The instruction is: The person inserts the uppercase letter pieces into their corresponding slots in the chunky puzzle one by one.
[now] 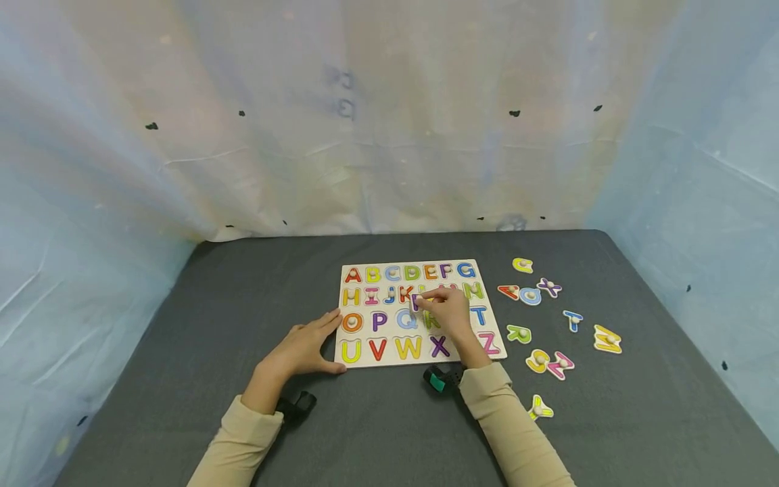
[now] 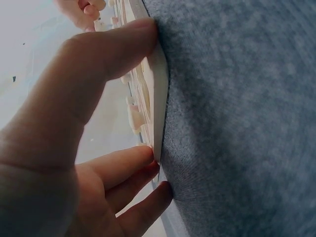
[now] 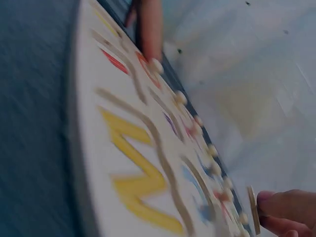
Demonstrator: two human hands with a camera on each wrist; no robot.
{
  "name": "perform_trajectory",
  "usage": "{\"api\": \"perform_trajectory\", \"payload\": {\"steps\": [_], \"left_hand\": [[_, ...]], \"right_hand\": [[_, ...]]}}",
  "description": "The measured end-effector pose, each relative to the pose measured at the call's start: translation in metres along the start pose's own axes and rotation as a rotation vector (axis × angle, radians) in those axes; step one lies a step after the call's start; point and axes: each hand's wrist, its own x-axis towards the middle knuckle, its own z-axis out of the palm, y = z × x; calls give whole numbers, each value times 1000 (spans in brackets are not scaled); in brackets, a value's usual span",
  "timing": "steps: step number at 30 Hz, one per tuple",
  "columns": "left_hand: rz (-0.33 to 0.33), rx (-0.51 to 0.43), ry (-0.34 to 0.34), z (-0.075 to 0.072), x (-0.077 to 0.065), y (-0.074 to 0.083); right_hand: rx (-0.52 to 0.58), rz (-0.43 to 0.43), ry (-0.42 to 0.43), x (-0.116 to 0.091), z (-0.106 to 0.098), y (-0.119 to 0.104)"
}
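From where I sit, the letter board [image 1: 365,341] lies near the middle of the bench [image 1: 182,379], with wide open cloth along its left side, a narrower strip behind it, and bare bench in front. The left grip [image 1: 307,345] is spread around the board's near-left corner, thumb on the near edge and fingertips along the left edge, without wrapping round it. My right grip [image 1: 449,312] is closed to a pinch on a purple letter piece [image 1: 416,302], which it holds over the middle of the board, tilted; the right wrist view gives it nearly edge-on, and I cannot tell whether it touches the board. Right of the board, loose letters [image 1: 573,320] take up the room in a scatter, some touching, others well apart, a yellow Y [image 1: 540,407] beside the right sleeve [image 1: 505,412]. Dark grey cloth covers the bench, weave showing close up, and pale, creased sheeting [image 1: 389,155] with black specks stands around its back and sides. The board looks wooden, thin, square-cornered and pale, its outlined letters brightly coloured, many topped with rounded knobs [image 3: 181,98].
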Motion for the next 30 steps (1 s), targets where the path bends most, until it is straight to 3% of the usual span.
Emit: {"api": "perform_trajectory", "payload": {"steps": [9,15,30], "left_hand": [[10,11,21,2,3,-4],[15,14,19,4,3,-3],[10,10,21,5,4,-4]], "right_hand": [[-32,-96,-125,-18,29,-16],[-60,-144,-174,-22,42,-15],[-159,-128,-160,-23,55,-16]]}}
